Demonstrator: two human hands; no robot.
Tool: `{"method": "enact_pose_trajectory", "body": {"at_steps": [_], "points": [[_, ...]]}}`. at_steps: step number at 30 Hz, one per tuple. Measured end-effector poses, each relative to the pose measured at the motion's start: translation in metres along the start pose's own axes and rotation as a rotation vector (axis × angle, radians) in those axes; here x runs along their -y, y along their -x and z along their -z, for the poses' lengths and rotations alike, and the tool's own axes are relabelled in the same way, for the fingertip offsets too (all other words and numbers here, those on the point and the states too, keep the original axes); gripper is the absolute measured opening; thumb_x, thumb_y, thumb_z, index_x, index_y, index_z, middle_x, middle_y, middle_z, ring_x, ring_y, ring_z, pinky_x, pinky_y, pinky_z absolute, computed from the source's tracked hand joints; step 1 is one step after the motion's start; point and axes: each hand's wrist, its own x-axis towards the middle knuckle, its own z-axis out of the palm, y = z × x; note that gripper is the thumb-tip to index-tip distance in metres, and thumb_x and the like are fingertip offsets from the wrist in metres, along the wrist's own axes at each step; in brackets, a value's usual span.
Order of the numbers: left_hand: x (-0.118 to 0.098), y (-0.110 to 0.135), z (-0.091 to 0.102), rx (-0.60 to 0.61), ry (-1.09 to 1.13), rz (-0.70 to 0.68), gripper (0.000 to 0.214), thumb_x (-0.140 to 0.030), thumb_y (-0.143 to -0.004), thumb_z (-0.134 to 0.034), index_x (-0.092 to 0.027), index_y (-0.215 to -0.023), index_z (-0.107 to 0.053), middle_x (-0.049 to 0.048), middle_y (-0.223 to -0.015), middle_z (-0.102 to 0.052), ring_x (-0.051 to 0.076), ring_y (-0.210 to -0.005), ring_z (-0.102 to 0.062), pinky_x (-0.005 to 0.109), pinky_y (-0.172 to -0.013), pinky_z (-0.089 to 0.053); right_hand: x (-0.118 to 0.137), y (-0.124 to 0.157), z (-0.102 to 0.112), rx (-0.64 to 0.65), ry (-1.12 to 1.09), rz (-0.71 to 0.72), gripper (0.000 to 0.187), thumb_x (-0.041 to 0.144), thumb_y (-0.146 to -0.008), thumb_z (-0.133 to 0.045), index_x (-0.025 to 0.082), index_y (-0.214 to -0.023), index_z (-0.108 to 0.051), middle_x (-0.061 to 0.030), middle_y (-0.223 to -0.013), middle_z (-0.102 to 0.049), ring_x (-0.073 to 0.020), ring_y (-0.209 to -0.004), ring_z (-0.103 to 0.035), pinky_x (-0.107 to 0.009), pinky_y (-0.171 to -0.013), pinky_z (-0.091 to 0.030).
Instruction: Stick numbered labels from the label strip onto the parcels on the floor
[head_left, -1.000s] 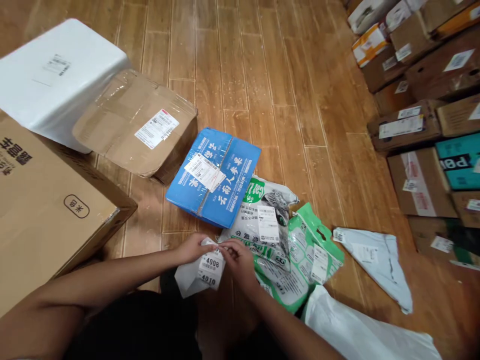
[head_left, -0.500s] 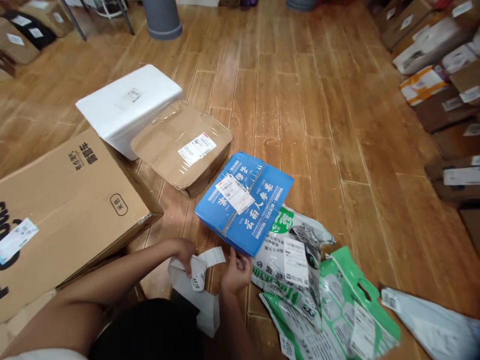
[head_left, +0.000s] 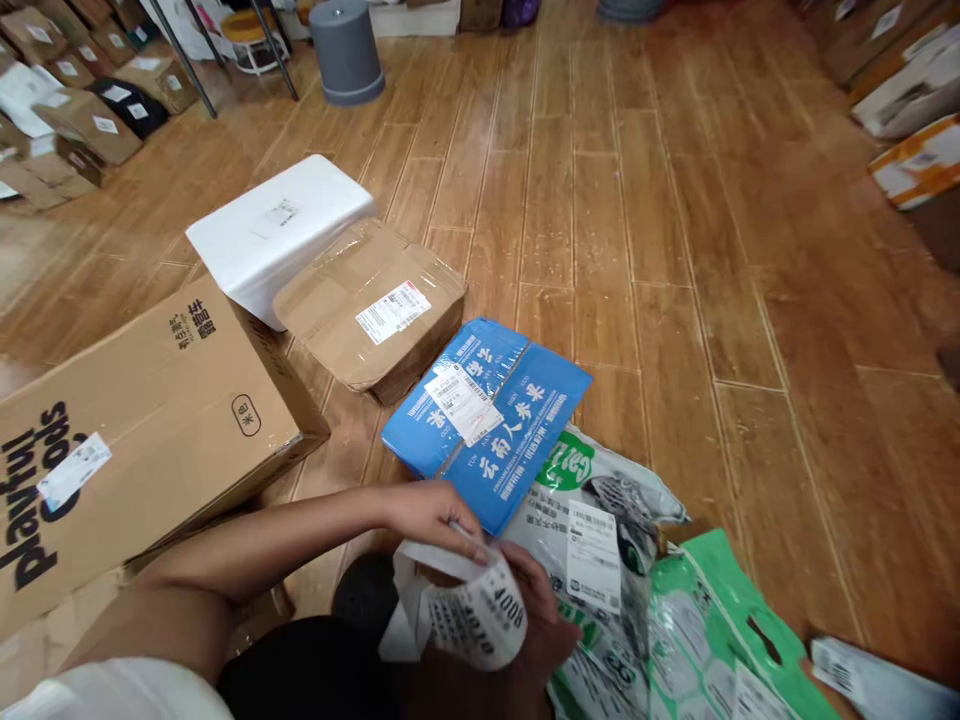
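Note:
My left hand point(head_left: 429, 512) is closed on the top edge of a curled strip of white number labels point(head_left: 475, 612), printed 4008 and 4010. My right hand point(head_left: 544, 618) is mostly hidden behind the strip and closed on its right side. A white plastic mailer point(head_left: 397, 625) hangs under the labels, over my dark lap. Just beyond my hands lies a blue carton point(head_left: 491, 420) with a shipping label. To its right lie a white-and-green printed bag point(head_left: 600, 510) and a green bag point(head_left: 720, 640).
A large brown carton point(head_left: 142, 430) stands at my left. A white foam box point(head_left: 277, 230) and a taped brown parcel point(head_left: 371, 305) lie behind it. More parcels line the far left point(head_left: 67, 120) and right point(head_left: 915, 100) edges. A grey stool base point(head_left: 345, 50) stands far back.
The view has tilted up and the floor shows further back. My hands came nearer to me, and the label strip has curled round between them with its numbers facing me.

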Motion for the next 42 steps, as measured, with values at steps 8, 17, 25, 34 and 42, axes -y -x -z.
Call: {"method": "enact_pose_trajectory", "body": {"at_steps": [8, 17, 25, 34, 42], "points": [[-0.107, 0.012, 0.01, -0.454, 0.061, -0.224, 0.042, -0.044, -0.092, -0.039, -0.015, -0.09, -0.069, 0.0082, -0.092, -0.06, 0.02, -0.088, -0.056, 0.031, -0.081, -0.043, 0.185, -0.017, 0.005, -0.017, -0.058, -0.171, 0.025, 0.037, -0.067, -0.075, 0.016, -0.08, -0.07, -0.005, -0.073, -0.073, -0.0189, -0.064, -0.065, -0.029, -0.058, -0.053], [-0.25, 0.137, -0.032, -0.935, 0.686, -0.244, 0.057, -0.045, -0.074, -0.069, -0.021, -0.124, -0.054, 0.0089, -0.103, -0.063, 0.023, -0.095, -0.058, 0.032, -0.084, -0.045, 0.353, 0.042, -0.037, 0.195, -0.004, -0.037, 0.016, 0.032, -0.066, -0.072, 0.016, -0.069, -0.068, -0.0029, -0.072, -0.068, -0.0178, -0.069, -0.062, -0.027, -0.063, -0.052], [-0.351, 0.252, -0.08, -1.349, 0.885, -0.074, 0.062, -0.051, -0.074, -0.066, -0.02, -0.126, -0.052, 0.0109, -0.112, -0.064, 0.027, -0.1, -0.06, 0.036, -0.084, -0.049, 0.468, 0.123, -0.101, 0.493, -0.018, -0.293, 0.023, 0.04, -0.071, -0.069, 0.017, -0.071, -0.066, -0.004, -0.069, -0.067, -0.0179, -0.065, -0.062, -0.027, -0.06, -0.052], [-0.301, 0.326, 0.023, -1.427, 0.491, 0.215, 0.019, -0.034, -0.082, -0.059, -0.018, -0.074, -0.064, 0.0074, -0.095, -0.064, 0.022, -0.091, -0.059, 0.032, -0.082, -0.046, 0.461, 0.089, -0.213, 0.601, 0.217, -0.219, 0.038, 0.036, -0.072, -0.071, 0.022, -0.106, -0.062, -0.0072, -0.098, -0.066, -0.0201, -0.084, -0.062, -0.029, -0.07, -0.052], [-0.232, 0.351, 0.09, -1.189, 0.664, 0.425, 0.034, -0.046, -0.084, -0.053, -0.015, -0.08, -0.065, 0.0037, -0.07, -0.065, 0.018, -0.067, -0.057, 0.026, -0.061, -0.043, 0.417, 0.037, -0.296, 0.702, 0.251, -0.44, 0.036, 0.045, -0.064, -0.075, 0.019, -0.087, -0.064, -0.0016, -0.076, -0.065, -0.0161, -0.066, -0.059, -0.026, -0.06, -0.048]]}}
